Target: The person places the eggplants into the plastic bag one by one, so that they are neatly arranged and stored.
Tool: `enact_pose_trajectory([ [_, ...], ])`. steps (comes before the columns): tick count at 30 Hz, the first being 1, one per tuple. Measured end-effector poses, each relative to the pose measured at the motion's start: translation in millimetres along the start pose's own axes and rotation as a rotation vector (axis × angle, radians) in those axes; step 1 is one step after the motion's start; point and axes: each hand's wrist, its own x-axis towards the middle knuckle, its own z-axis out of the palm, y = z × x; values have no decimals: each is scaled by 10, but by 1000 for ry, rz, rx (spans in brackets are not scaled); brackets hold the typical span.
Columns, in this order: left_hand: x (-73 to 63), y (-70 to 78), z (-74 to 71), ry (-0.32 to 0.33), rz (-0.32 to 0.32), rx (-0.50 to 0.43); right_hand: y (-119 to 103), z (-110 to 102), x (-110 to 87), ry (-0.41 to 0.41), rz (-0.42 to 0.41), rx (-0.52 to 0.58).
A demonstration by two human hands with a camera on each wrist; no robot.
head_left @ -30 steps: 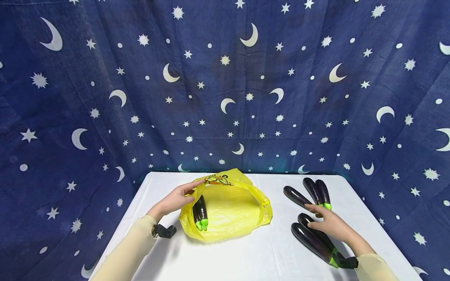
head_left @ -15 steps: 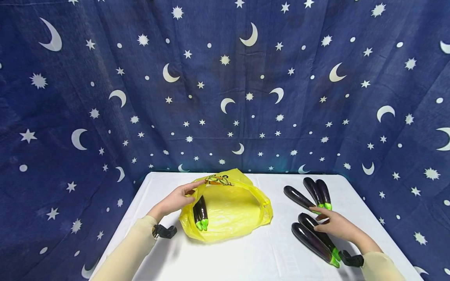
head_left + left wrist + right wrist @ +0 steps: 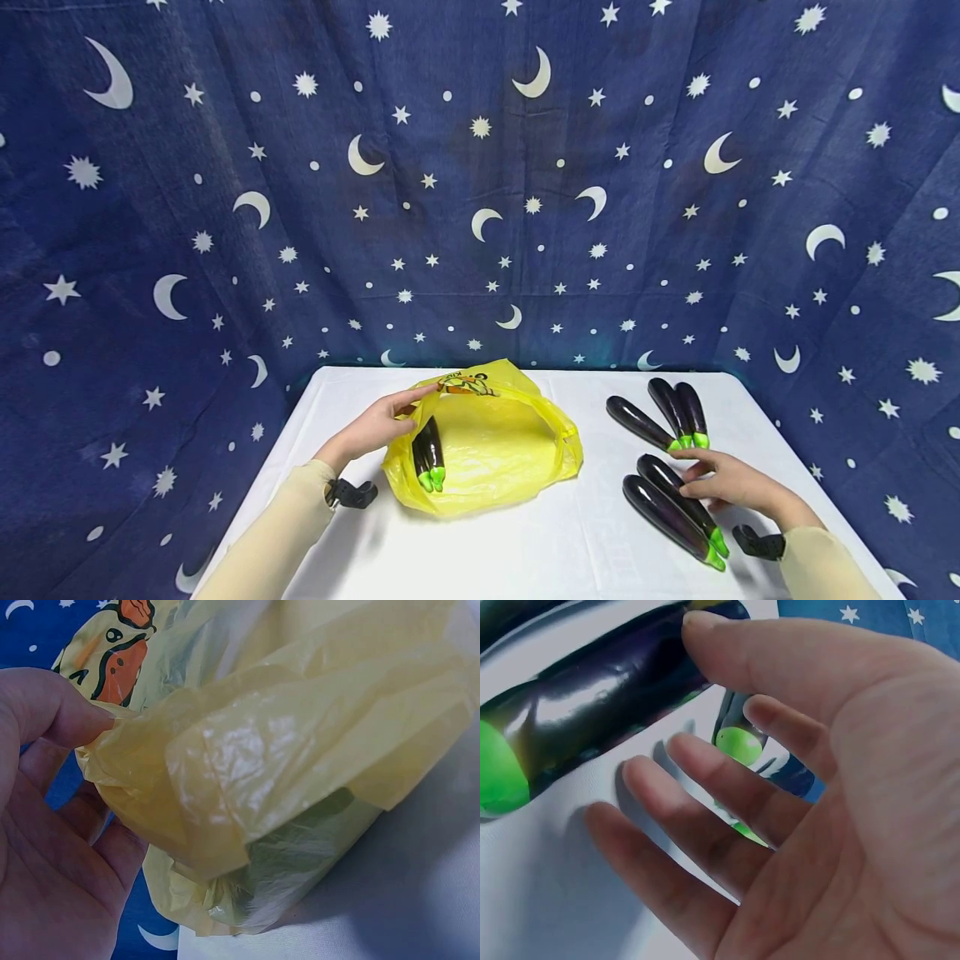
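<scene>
Pinching the yellow bag (image 3: 491,492) by its rim, the left hand (image 3: 372,432) has two bagged eggplants (image 3: 432,450) just to its right. The right hand (image 3: 733,485) is loosely spread, its thumb over the closer of an eggplant pair (image 3: 665,512) at its left, contact unclear; three farther eggplants (image 3: 667,406) lie just beyond its fingertips.

The right hand (image 3: 726,485) is drawing back to the right.
Its fingers (image 3: 699,455) are sliding away from the far group's left aubergine (image 3: 639,423), and that one's green stem end is now showing past them. The thumb (image 3: 696,490) is shifting along the near pair's right aubergine (image 3: 670,481), toward its stem end. The wrist camera (image 3: 759,544) is moving clear of the near pair's stems (image 3: 717,553), uncovering both, and the sleeve (image 3: 817,560) is following rightward.
</scene>
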Motion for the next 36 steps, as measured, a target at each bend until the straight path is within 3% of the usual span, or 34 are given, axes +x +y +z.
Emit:
enact_pose_trajectory([
  [7, 5, -2, -3, -3, -4, -5, 59, -29, 18, -48, 83, 86],
  [15, 6, -19, -3, -5, 10, -3, 77, -27, 26, -48, 118, 94],
  [24, -10, 8, 11, 4, -12, -9, 89, -27, 29, -69, 113, 130],
  [36, 3, -25, 5, -6, 7, -5, 114, -37, 20, -87, 97, 160],
])
